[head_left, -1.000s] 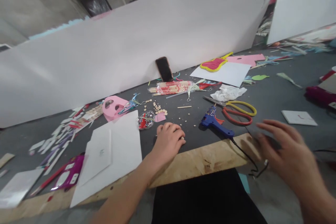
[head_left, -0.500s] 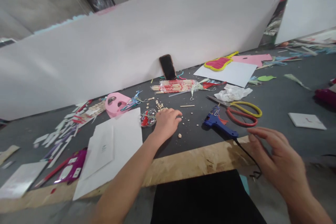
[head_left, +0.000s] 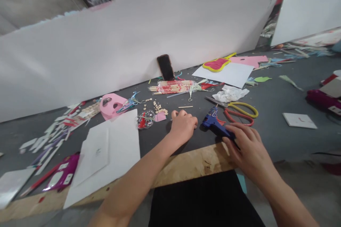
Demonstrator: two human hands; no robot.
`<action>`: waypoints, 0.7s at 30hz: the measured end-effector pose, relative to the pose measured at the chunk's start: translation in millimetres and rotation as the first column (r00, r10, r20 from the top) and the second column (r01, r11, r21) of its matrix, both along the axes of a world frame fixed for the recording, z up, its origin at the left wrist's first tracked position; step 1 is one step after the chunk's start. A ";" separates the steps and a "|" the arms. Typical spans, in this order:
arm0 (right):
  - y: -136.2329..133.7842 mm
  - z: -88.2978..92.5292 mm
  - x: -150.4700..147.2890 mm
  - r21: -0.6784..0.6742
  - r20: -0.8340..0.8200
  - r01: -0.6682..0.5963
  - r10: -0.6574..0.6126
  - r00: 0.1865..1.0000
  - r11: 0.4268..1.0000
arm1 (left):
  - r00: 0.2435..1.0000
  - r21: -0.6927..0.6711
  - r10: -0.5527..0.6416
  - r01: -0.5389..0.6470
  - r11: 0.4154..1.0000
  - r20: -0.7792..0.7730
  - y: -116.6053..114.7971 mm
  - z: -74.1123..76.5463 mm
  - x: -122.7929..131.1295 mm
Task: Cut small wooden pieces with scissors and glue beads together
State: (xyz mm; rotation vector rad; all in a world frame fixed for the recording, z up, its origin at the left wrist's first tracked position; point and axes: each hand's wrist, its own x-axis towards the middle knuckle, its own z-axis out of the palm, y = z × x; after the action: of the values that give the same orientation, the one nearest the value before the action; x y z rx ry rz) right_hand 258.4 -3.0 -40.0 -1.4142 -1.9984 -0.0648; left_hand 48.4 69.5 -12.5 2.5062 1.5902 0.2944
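My left hand (head_left: 183, 126) rests palm down on the dark tabletop, its fingers curled under. What lies beneath the fingertips is hidden. Small pale wooden pieces (head_left: 159, 108) are scattered just beyond it, beside a pink square (head_left: 160, 116) and a clear round container of red and black bits (head_left: 145, 119). My right hand (head_left: 245, 146) has its thumb and fingers around the handle of a blue hot glue gun (head_left: 213, 124), which lies on the table with its nozzle pointing away. Scissors (head_left: 241, 110) with red and yellow handles lie just past the gun.
A phone (head_left: 165, 67) leans against the white partition (head_left: 128, 42). In front of it lie wrapped sticks (head_left: 172, 87). Crumpled tissue (head_left: 230, 93) is beyond the scissors. White sheets (head_left: 119, 149), a pink cut-out (head_left: 110, 104) and a purple packet (head_left: 62, 172) lie left; a white tile (head_left: 299, 120) lies right.
My left hand has slid right, away from the clear container, uncovering the pink square and covering the loose pieces. My right hand has moved left and closed on the glue gun's handle.
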 end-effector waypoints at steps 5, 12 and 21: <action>21.0 -2.2 -6.9 -0.085 0.125 -0.016 0.026 0.992 0.996 | 0.957 -0.032 0.117 -0.113 0.993 0.267 -17.3 15.1 -24.9; 42.4 -3.4 -15.3 -0.180 0.137 -0.009 0.034 0.990 0.984 | 0.636 -0.260 0.435 -0.354 0.899 0.638 -74.6 17.7 -63.2; -8.1 30.5 -24.2 -0.422 -0.765 -0.276 -0.176 0.619 0.863 | -0.045 -0.528 0.526 -0.095 0.844 0.849 -100.4 -2.1 -58.5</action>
State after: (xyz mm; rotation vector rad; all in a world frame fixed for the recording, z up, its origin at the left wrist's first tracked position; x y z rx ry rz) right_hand 234.1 -11.1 -9.5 -1.3252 -1.3033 1.0326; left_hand -10.1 -30.9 -14.6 0.8632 1.2245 1.3735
